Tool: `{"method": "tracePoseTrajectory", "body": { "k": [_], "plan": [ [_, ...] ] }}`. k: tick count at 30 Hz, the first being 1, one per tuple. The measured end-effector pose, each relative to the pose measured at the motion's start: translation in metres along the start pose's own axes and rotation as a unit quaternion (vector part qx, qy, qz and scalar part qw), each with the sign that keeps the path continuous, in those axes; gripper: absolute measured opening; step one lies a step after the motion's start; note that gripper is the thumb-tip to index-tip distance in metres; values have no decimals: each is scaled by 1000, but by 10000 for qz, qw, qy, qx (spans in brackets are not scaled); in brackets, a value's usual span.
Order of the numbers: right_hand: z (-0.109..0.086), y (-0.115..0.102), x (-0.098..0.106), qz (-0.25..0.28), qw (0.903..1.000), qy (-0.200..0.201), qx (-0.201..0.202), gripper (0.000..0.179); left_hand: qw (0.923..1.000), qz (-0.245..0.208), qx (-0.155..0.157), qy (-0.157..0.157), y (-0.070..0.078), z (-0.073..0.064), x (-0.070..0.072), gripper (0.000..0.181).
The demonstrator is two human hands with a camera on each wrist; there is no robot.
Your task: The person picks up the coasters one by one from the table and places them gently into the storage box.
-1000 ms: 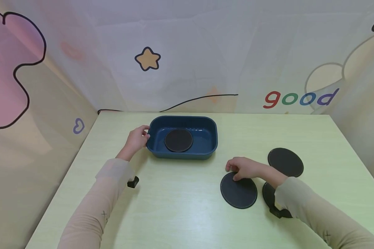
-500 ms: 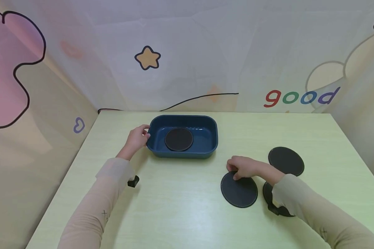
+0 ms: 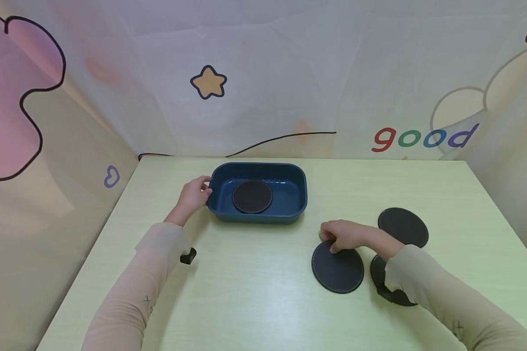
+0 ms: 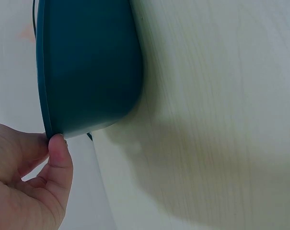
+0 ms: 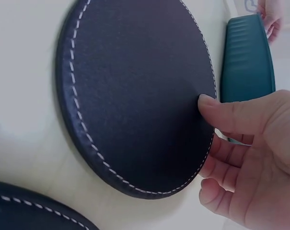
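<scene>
A pale wood-grain worktop [image 3: 250,302] fills the lower part of the head view, its back edge meeting a light printed backdrop [image 3: 281,53]. A deep blue dish [image 3: 258,219], rectangular with rounded corners, sits near that back edge, left of the middle, well apart from the left and right edges. Bare wood lies between the dish and the back right corner, and in front of the dish along the middle of the worktop.

The dish opens upward; its long axis runs left to right, parallel to the back edge. The left hand [image 3: 193,195] pinches the rim at its left end between thumb and fingers.

In front of the dish and to its right is a round black disc [image 3: 337,270] with pale edge stitching, its broad face turned up. The right hand [image 3: 343,234] pinches its back edge, thumb on the upper face, other fingers behind and below; whether the disc is fully off the wood, I cannot tell.

A second black disc [image 3: 252,197] lies flat inside the dish, left of its middle. Toward the right edge lie two more: a back disc [image 3: 403,226] and a front disc [image 3: 379,275]. The right sleeve [image 3: 448,292] passes over the front one, partly hiding it.
</scene>
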State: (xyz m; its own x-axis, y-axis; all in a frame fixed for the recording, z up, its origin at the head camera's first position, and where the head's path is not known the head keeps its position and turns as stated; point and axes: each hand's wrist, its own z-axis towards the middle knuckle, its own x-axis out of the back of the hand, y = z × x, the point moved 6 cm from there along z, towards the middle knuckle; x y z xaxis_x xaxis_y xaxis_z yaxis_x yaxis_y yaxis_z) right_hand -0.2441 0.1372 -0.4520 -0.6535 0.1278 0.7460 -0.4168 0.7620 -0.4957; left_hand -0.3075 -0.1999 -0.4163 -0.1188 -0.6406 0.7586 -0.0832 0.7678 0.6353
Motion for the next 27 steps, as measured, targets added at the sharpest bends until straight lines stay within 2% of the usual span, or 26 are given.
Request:
{"method": "tracePoseTrajectory", "body": {
  "k": [7, 15, 22, 27],
  "plan": [
    [-5, -1, 7, 245, 9997, 50, 45, 17, 10000, 15, 47, -17, 0, 0, 0, 38],
    [-12, -4, 14, 687, 9968, -384, 164, 19, 10000, 37, 81, -36, 0, 0, 0, 39],
    [-21, -6, 16, 1500, 9841, -952, 11, 18, 10000, 20, 92, -4, 0, 0, 0, 39],
    [-22, -9, 18, 1863, 9774, -992, 81, 15, 10000, 29, 12, 1, 1, 0, 0, 39]
  ]
}}
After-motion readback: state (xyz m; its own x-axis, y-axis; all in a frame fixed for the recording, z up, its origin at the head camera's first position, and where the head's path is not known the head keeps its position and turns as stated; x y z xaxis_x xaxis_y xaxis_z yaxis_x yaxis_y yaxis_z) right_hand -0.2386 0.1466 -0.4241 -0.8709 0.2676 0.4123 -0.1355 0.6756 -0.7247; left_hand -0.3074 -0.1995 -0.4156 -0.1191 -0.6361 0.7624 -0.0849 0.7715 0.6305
